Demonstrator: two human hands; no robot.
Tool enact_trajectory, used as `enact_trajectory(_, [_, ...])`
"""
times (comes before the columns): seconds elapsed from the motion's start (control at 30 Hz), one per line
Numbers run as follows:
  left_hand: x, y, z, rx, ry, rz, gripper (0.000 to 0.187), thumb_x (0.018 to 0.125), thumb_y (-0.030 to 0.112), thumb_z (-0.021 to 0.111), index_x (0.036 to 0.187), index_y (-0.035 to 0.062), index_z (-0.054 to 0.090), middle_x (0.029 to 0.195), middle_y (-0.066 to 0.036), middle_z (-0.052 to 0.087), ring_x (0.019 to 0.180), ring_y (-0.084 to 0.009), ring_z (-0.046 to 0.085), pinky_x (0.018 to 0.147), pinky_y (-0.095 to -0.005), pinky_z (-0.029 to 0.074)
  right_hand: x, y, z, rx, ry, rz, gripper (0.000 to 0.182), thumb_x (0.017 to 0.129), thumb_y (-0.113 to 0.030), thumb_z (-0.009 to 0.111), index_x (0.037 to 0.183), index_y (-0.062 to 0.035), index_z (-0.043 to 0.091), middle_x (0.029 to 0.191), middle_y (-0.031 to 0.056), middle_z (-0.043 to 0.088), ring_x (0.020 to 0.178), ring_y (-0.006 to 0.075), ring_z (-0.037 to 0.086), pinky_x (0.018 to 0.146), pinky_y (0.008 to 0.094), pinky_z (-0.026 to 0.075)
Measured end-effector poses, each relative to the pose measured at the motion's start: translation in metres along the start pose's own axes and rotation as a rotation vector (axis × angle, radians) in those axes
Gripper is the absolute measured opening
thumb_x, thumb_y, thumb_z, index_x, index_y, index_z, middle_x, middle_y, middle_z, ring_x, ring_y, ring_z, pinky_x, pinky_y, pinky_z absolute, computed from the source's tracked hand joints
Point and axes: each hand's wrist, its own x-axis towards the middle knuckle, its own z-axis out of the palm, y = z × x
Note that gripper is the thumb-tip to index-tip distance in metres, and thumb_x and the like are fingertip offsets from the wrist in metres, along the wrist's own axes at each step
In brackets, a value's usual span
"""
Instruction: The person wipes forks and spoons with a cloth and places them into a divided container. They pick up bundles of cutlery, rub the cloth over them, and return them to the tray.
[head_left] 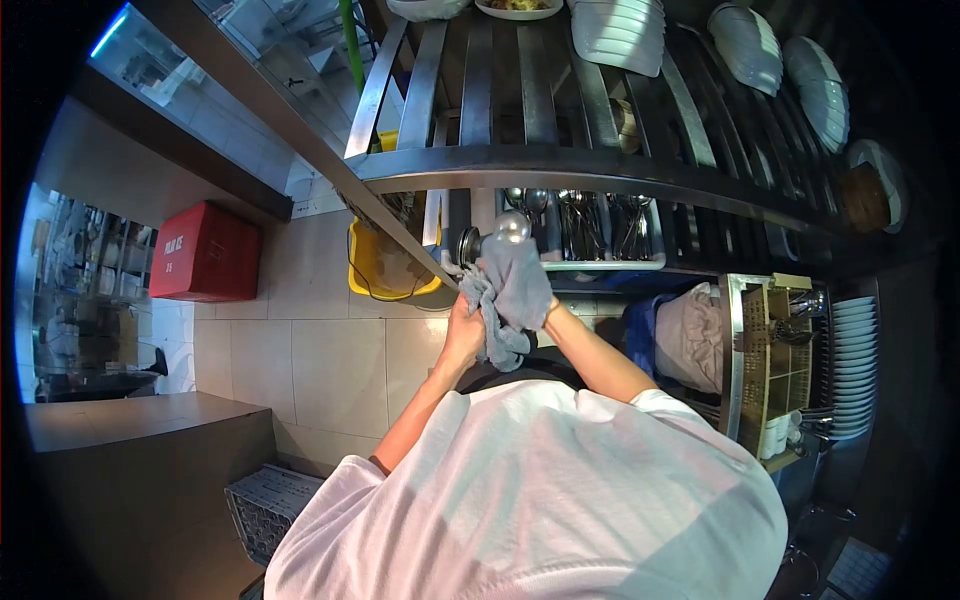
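Note:
A bunched grey cloth (518,285) is between my hands in front of my body. My left hand (463,328) is closed on its left side, where folds hang down. Most of my right hand (550,305) is covered by the cloth; only the part near the wrist shows. A shiny rounded metal end (513,227), like the bowl of a large spoon or ladle, sticks out past the cloth's top; its handle is hidden. Just beyond lies a white-rimmed cutlery tray (610,266), its compartments holding spoons (537,200) and forks (632,215).
A slatted metal shelf (600,165) overhangs the tray, with stacked white bowls (620,35) on it. Left stand a yellow bucket (400,287) and a red box (205,252). A rack of plates (853,370) and a utensil basket (760,370) are at right.

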Motion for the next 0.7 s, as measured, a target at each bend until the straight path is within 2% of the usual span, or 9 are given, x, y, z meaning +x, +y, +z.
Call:
enact_trajectory(0.1, [-0.001,0.006,0.003,-0.070,-0.009,-0.107,0.039,0.084,-0.004,0.043,0.122,0.0025,0.044,0.113,-0.006,0.054,0.102,-0.0159,0.051,0.088,-0.0277,0.040,0.014,-0.017,-0.022,-0.304,-0.415,0.023,0.016,0.081,-0.018,0.050,0.093,-0.0076,0.054,0.083,0.0017,0.053,0.080,0.0159,0.050,0.071,0.0255,0.044])
enact_trajectory(0.13, [-0.004,0.006,0.006,0.016,-0.018,-0.076,0.037,0.085,-0.002,0.042,0.122,0.0034,0.044,0.111,-0.007,0.055,0.100,-0.0156,0.052,0.085,-0.0271,0.042,0.022,-0.018,-0.027,-0.027,-0.398,0.230,0.019,0.082,-0.019,0.049,0.096,-0.0070,0.054,0.086,0.0009,0.055,0.082,0.0154,0.051,0.074,0.0248,0.044])
enact_trajectory(0.23, [-0.003,-0.003,0.001,0.169,-0.014,0.055,0.038,0.086,-0.002,0.040,0.124,0.0036,0.042,0.113,-0.007,0.055,0.099,-0.0158,0.053,0.084,-0.0274,0.043,0.033,-0.009,-0.031,0.703,-0.199,0.411,0.027,0.079,-0.021,0.050,0.101,-0.0053,0.053,0.089,0.0036,0.060,0.085,0.0183,0.055,0.079,0.0270,0.044])
enact_trajectory(0.33, [-0.004,0.001,-0.003,0.108,-0.058,0.051,0.039,0.082,-0.002,0.043,0.121,0.0007,0.044,0.113,-0.008,0.055,0.102,-0.0167,0.051,0.089,-0.0269,0.039,0.038,-0.037,-0.028,-0.382,0.024,-0.074,0.021,0.078,-0.016,0.051,0.095,-0.0047,0.056,0.089,0.0083,0.060,0.083,0.0192,0.056,0.076,0.0347,0.044])
enact_trajectory(0.43, [-0.008,-0.004,-0.006,0.098,-0.005,-0.015,0.040,0.080,-0.003,0.041,0.120,0.0003,0.046,0.110,-0.009,0.057,0.100,-0.0167,0.052,0.088,-0.0263,0.039,0.004,-0.044,0.013,-0.280,0.320,-0.010,0.013,0.080,-0.014,0.052,0.083,-0.0027,0.055,0.072,0.0140,0.055,0.063,0.0283,0.052,0.060,0.0345,0.043])
enact_trajectory(0.53, [-0.009,-0.031,-0.016,0.137,-0.007,0.007,0.037,0.081,-0.002,0.042,0.117,0.0000,0.048,0.108,-0.009,0.058,0.099,-0.0161,0.053,0.087,-0.0258,0.039,-0.019,-0.052,0.011,-0.149,0.097,0.190,0.012,0.081,-0.014,0.050,0.080,-0.0033,0.054,0.071,0.0117,0.055,0.062,0.0265,0.050,0.057,0.0360,0.042])
enact_trajectory(0.63, [-0.005,-0.037,-0.016,0.097,0.056,-0.004,0.029,0.084,0.003,0.045,0.112,-0.0012,0.051,0.101,-0.008,0.059,0.092,-0.0144,0.054,0.081,-0.0252,0.041,-0.018,-0.026,0.014,-0.025,0.082,0.391,0.012,0.082,-0.015,0.049,0.080,-0.0045,0.055,0.072,0.0100,0.054,0.062,0.0258,0.050,0.056,0.0376,0.041])
enact_trajectory(0.67, [-0.003,-0.035,-0.019,0.087,0.096,-0.051,0.025,0.085,0.005,0.046,0.108,-0.0014,0.053,0.097,-0.007,0.060,0.087,-0.0134,0.054,0.077,-0.0251,0.042,0.007,-0.076,-0.018,-0.595,-0.087,0.234,0.015,0.082,-0.015,0.046,0.079,-0.0036,0.054,0.072,0.0107,0.054,0.063,0.0247,0.051,0.054,0.0380,0.041])
enact_trajectory(0.7, [-0.003,-0.033,-0.023,0.079,0.137,-0.102,0.022,0.086,0.007,0.047,0.104,-0.0017,0.055,0.093,-0.006,0.060,0.082,-0.0125,0.053,0.074,-0.0250,0.042,0.017,-0.073,-0.029,-0.595,-0.086,0.234,0.015,0.082,-0.015,0.046,0.079,-0.0036,0.054,0.072,0.0107,0.054,0.063,0.0247,0.051,0.054,0.0380,0.041])
